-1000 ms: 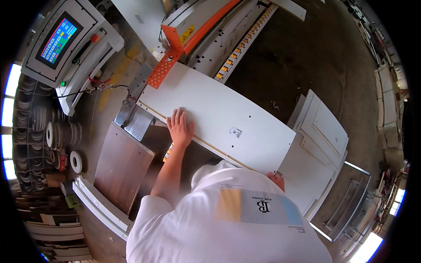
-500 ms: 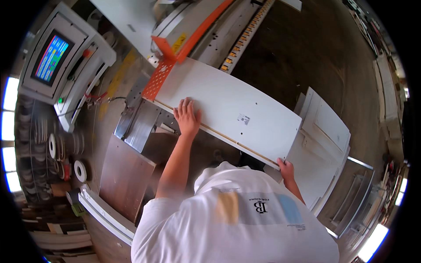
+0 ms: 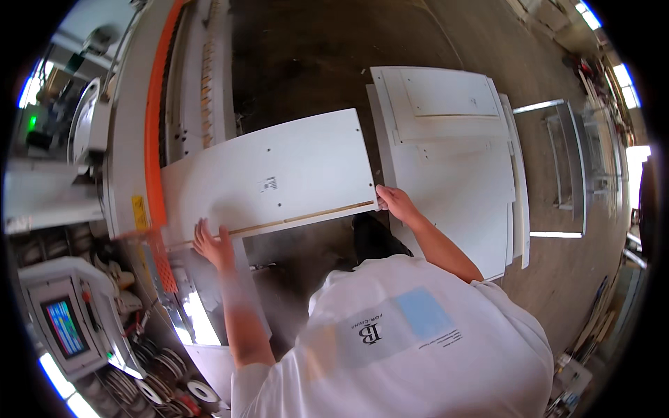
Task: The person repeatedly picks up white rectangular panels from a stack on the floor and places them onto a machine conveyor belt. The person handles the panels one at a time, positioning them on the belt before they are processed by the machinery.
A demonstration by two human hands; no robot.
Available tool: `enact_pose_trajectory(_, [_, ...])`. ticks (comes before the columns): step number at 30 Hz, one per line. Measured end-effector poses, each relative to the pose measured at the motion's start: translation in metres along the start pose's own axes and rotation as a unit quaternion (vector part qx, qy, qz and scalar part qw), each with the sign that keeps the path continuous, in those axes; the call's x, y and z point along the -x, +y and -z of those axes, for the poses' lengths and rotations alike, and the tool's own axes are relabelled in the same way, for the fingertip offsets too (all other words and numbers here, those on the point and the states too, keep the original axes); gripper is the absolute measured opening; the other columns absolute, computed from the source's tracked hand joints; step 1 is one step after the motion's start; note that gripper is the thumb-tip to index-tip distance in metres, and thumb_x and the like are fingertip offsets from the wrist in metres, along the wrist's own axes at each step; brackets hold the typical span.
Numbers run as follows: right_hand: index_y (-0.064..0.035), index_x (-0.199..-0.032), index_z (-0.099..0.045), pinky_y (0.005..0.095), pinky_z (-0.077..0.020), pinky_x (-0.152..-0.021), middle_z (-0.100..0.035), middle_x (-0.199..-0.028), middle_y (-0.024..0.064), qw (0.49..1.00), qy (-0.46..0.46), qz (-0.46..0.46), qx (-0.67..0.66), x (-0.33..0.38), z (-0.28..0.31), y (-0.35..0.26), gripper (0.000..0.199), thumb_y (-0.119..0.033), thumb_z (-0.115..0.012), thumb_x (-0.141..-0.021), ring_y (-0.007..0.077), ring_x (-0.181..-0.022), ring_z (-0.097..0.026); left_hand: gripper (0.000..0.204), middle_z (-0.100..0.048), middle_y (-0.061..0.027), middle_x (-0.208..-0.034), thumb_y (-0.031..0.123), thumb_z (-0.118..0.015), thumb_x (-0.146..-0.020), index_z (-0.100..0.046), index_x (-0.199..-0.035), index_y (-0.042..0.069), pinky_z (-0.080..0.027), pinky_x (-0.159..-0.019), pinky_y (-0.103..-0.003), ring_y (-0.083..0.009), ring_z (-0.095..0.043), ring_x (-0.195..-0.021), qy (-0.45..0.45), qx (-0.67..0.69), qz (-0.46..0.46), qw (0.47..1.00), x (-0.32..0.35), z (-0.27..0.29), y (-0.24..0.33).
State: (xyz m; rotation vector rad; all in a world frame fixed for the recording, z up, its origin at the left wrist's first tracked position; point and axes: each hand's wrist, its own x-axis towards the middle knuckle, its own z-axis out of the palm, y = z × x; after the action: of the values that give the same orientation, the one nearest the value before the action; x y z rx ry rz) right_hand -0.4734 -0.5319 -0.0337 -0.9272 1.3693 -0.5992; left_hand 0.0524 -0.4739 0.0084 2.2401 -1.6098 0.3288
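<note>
A long white panel [image 3: 313, 153] lies flat in front of me, with a few small dark holes, a printed label and a brown strip along its near edge. Its left end reaches the orange rail [image 3: 155, 139] of a machine. My left hand [image 3: 213, 245] rests with spread fingers on the near edge, close to that end. At the panel's near right corner, my right hand [image 3: 394, 200] grips the edge, thumb on top; its other fingers are partly hidden.
Right of me stands a stack of white panels [image 3: 453, 174], with a metal frame [image 3: 582, 167] beyond it. A control screen [image 3: 64, 326] and an orange perforated guard [image 3: 164, 268] are at the left. Rolls of edging [image 3: 202, 390] sit at the lower left.
My view has turned right, bringing the panel stack more fully into sight. The panel lies farther along the orange rail, past the perforated guard. My right hand still holds the corner.
</note>
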Motion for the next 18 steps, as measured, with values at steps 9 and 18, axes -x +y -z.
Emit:
enact_pose_trajectory(9, [-0.0106,-0.113,-0.068,0.0381,-0.0535,-0.085,-0.071,-0.113,0.0118,0.941,0.151,-0.013,0.301,-0.104,0.124,0.055,0.042,-0.046,-0.057,-0.094,0.0271,-0.101,-0.069,0.020,-0.073,-0.0089,-0.090,0.015,-0.061,-0.096,-0.067,-0.113,0.005,-0.055,-0.070,-0.031,-0.0162,-0.069,-0.075,-0.426,0.331,0.052,0.841,0.117,-0.033,0.176])
enact_pose_trajectory(18, [-0.0145,-0.133,-0.058,0.0461,-0.0497,-0.097,-0.063,-0.131,0.0129,0.876,0.221,-0.107,0.415,-0.272,0.247,0.059,0.058,-0.050,-0.063,-0.087,0.0337,-0.118,-0.060,0.028,-0.074,-0.0103,-0.104,0.026,-0.064,-0.093,-0.067,-0.118,0.013,-0.057,-0.077,-0.035,-0.0237,-0.073,-0.091,-0.631,0.284,0.083,0.717,0.160,-0.032,0.250])
